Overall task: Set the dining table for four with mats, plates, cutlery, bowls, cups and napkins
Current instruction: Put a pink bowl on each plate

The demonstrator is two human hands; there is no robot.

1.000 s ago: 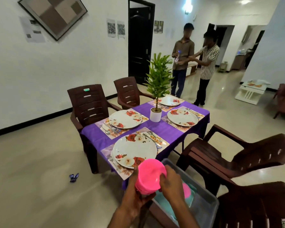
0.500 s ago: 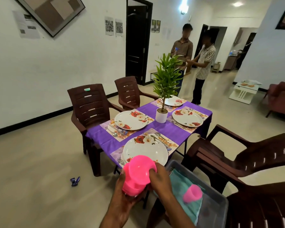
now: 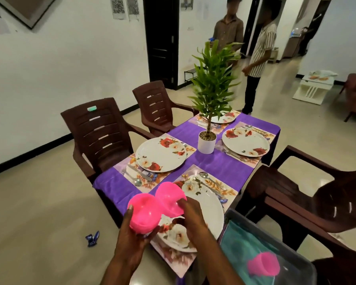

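Observation:
My left hand [image 3: 132, 241] cups a pink bowl [image 3: 144, 212] from below, just off the near corner of the purple table [image 3: 224, 167]. My right hand [image 3: 193, 214] pinches a second pink bowl [image 3: 170, 197], tilted, over the near floral plate [image 3: 208, 212]. Each of the table's places has a floral mat, a flowered plate and cutlery; the left plate [image 3: 160, 154] and far right plate [image 3: 246, 141] are bare. A pink cup [image 3: 263, 264] lies on teal cloth in the clear bin [image 3: 304, 262] at lower right.
A potted plant [image 3: 207, 140] stands mid-table. Brown plastic chairs flank the table on the left [image 3: 101, 128] and right [image 3: 317, 194]. Two people [image 3: 257, 50] stand beyond the far end. A blue wrapper [image 3: 93, 238] lies on the floor at left.
The stacked pink bowls have come apart: my right hand has lifted one off and moved it right over the near plate. The view has drawn closer to the table.

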